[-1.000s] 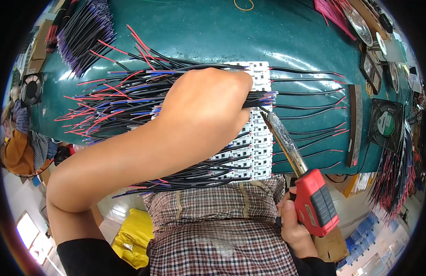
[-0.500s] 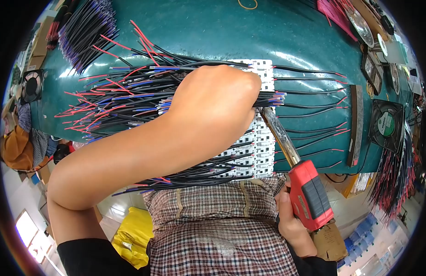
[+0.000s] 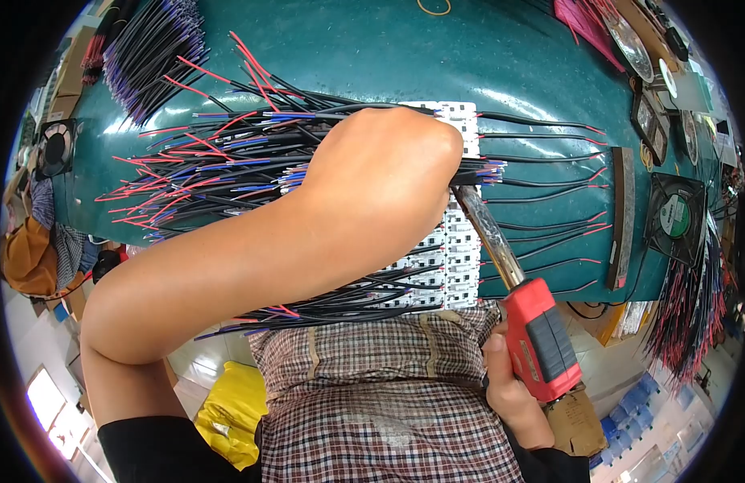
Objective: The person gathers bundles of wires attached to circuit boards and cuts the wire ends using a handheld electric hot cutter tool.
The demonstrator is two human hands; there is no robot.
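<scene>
My left hand is closed in a fist over a white panel of circuit boards. A bundle of black wires runs through it, with blue and white tips sticking out on the right. My right hand grips a red and black soldering gun. The gun's metal tip reaches up to the panel, close under the left fist; the exact contact point is hidden. Black wires with red ends stretch rightward from the panel. More loose black wires with red and blue ends lie to the left.
A dark metal bar lies on the green table, near a black fan. Another wire bundle is at the far left, and one hangs off the right edge. A yellow bag lies below.
My left fist has shifted slightly right and up, and the bundle's tips have shifted right with it. The soldering gun has moved only slightly.
</scene>
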